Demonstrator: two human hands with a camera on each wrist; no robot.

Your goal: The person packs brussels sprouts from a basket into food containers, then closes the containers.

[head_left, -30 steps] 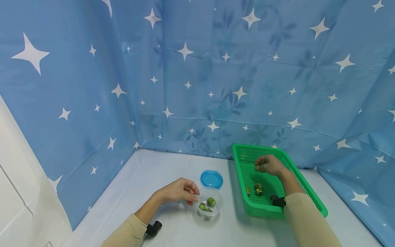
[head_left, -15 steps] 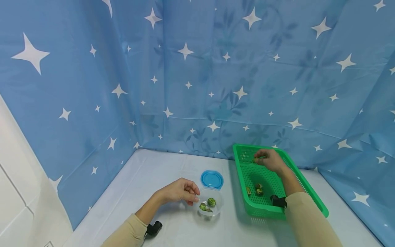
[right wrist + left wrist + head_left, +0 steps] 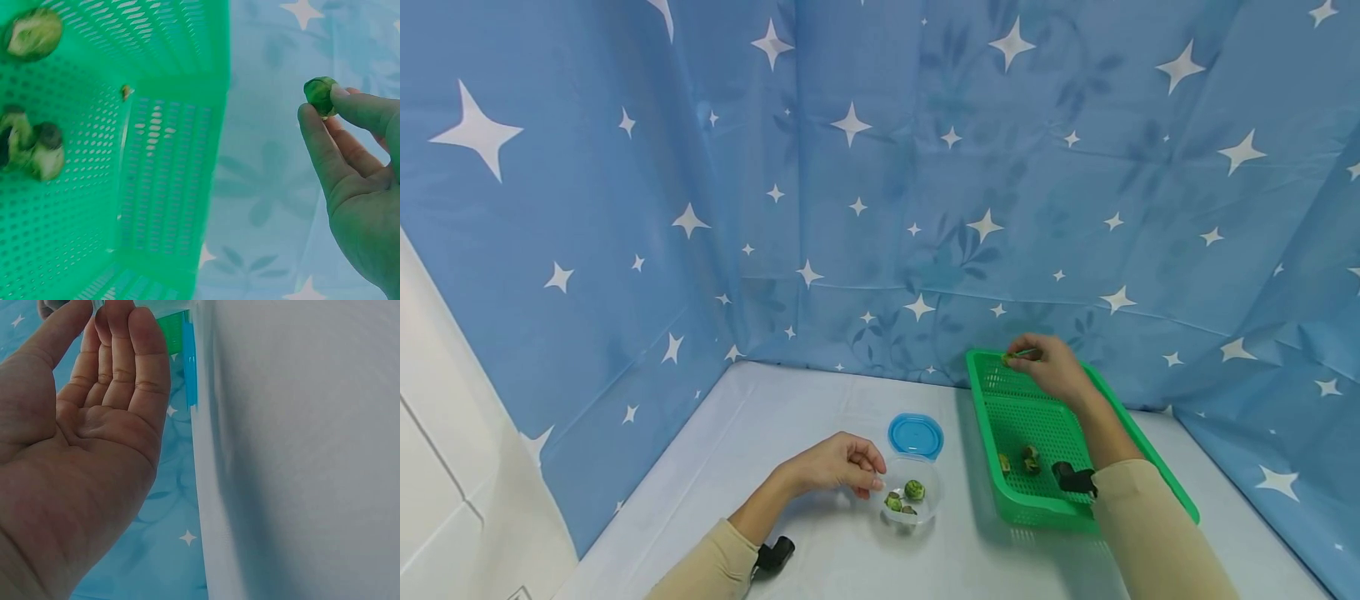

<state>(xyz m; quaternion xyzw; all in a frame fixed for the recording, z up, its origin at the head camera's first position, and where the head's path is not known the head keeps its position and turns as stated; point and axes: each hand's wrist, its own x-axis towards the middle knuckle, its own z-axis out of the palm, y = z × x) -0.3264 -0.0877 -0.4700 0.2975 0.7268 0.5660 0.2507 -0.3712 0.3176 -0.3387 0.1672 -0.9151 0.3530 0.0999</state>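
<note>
In the head view, my left hand (image 3: 835,463) holds the near-left rim of a small clear plastic tub (image 3: 935,498) between thumb and fingers. Inside the tub lie a round green Brussels sprout (image 3: 914,490) and smaller sprout pieces (image 3: 892,502). My right hand (image 3: 1047,368) is raised at the far end of a green mesh basket (image 3: 1017,422). Between its thumb and fingertips it pinches a Brussels sprout (image 3: 320,96), which the right wrist view shows above and beyond the basket's end wall. More sprouts (image 3: 1031,460) lie on the basket floor toward its near-left side.
A blue lid (image 3: 915,435) lies flat behind the tub, at its far rim. White cloth (image 3: 820,400) covers the table, and a blue star-patterned curtain (image 3: 880,208) hangs close behind the basket. A tiny brown scrap (image 3: 125,92) sits in the basket's corner.
My right hand, with the sprout pinched in it, has risen and moved away from me, from over the basket floor to its far rim. The left hand and tub have stayed put.
</note>
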